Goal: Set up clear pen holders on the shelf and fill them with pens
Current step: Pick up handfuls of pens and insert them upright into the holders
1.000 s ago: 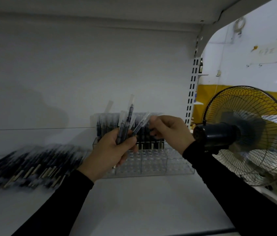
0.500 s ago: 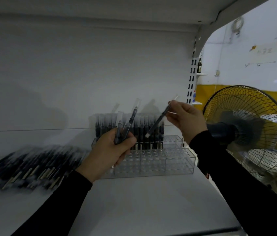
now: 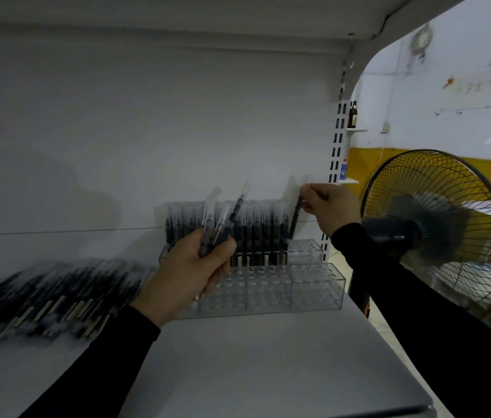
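Note:
A clear stepped pen holder (image 3: pixel 316 289) stands on the white shelf (image 3: pixel 253 363) against the back wall. Its back row holds several black pens (image 3: pixel 253 227) standing upright; the front rows show bare holes. My left hand (image 3: pixel 190 273) grips a small bunch of pens (image 3: pixel 223 218) in front of the holder, their clear caps pointing up. My right hand (image 3: pixel 328 206) pinches the top of a single pen (image 3: pixel 295 218), whose lower tip sits at the right end of the back row.
A blurred pile of loose black pens (image 3: pixel 45 300) lies on the shelf at the left. A black standing fan (image 3: pixel 437 227) is close beyond the shelf's right edge. A perforated shelf upright (image 3: pixel 337 140) rises behind my right hand.
My right hand pulled one pen from the bunch, lifted it to the right, and now lowers it nearly upright at the back row's right end. My left hand stayed in place.

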A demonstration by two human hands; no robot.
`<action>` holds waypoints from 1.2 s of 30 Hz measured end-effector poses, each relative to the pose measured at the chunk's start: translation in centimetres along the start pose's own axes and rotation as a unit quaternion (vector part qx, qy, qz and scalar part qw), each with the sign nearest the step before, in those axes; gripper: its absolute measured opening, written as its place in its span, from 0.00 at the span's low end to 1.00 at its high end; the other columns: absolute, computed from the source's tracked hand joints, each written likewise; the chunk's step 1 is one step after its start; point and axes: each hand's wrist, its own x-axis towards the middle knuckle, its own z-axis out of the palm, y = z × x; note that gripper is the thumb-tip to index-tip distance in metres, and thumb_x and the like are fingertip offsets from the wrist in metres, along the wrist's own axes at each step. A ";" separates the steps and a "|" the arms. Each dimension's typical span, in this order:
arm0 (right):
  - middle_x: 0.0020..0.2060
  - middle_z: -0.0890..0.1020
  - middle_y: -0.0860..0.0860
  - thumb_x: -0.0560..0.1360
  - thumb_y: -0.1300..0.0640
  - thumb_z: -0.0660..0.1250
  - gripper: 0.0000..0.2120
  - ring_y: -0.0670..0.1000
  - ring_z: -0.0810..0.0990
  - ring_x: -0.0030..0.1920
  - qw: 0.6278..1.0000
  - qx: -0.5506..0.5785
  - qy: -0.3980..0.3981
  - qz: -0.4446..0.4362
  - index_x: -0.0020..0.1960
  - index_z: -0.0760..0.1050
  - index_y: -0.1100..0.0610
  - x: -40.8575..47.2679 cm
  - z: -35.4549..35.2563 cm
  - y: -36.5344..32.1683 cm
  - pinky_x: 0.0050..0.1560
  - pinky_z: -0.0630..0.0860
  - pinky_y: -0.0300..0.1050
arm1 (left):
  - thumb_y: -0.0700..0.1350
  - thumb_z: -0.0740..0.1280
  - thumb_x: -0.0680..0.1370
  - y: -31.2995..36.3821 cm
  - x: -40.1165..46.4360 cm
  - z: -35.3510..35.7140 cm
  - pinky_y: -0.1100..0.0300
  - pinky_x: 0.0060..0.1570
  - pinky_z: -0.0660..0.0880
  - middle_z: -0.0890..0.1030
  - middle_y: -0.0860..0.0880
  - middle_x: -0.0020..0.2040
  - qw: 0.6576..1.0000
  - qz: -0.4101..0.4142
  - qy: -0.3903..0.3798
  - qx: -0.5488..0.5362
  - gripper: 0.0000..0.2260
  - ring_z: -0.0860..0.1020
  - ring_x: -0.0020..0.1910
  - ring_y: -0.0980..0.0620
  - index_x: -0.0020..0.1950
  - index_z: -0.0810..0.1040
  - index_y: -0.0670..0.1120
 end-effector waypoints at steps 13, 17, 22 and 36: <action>0.36 0.84 0.54 0.78 0.52 0.65 0.14 0.51 0.82 0.37 0.978 -0.186 -0.073 -0.055 0.42 0.83 0.60 0.1 0.1 -0.2 0.44 0.79 0.43 | 0.46 0.66 0.80 -0.4 0.1 -0.1 0.62 0.21 0.64 0.78 0.50 0.30 1.000 0.000 0.004 -0.019 0.05 0.68 0.22 0.54 0.46 0.77 0.47; 0.35 0.85 0.55 0.78 0.52 0.65 0.15 0.52 0.84 0.37 0.970 -0.213 -0.113 -0.023 0.41 0.83 0.62 -0.6 0.4 0.6 0.48 0.81 0.49 | 0.46 0.66 0.80 -0.3 0.0 -0.2 0.62 0.21 0.65 0.78 0.49 0.30 1.000 0.007 0.005 -0.014 0.05 0.69 0.22 0.54 0.47 0.77 0.46; 0.36 0.85 0.56 0.78 0.49 0.65 0.17 0.55 0.83 0.40 0.959 -0.254 -0.126 -0.009 0.42 0.83 0.62 -1.1 0.2 0.7 0.50 0.80 0.52 | 0.46 0.66 0.80 -0.5 0.1 -0.2 0.62 0.22 0.65 0.79 0.48 0.31 1.000 0.004 0.000 -0.016 0.04 0.69 0.22 0.54 0.48 0.78 0.46; 0.40 0.84 0.51 0.76 0.49 0.66 0.13 0.49 0.83 0.40 0.957 0.188 -0.210 0.071 0.48 0.81 0.58 -6.8 1.7 -6.5 0.42 0.81 0.41 | 0.46 0.67 0.79 0.0 -0.3 0.1 0.62 0.22 0.65 0.79 0.49 0.31 1.000 -0.002 -0.024 -0.015 0.04 0.69 0.22 0.53 0.48 0.78 0.46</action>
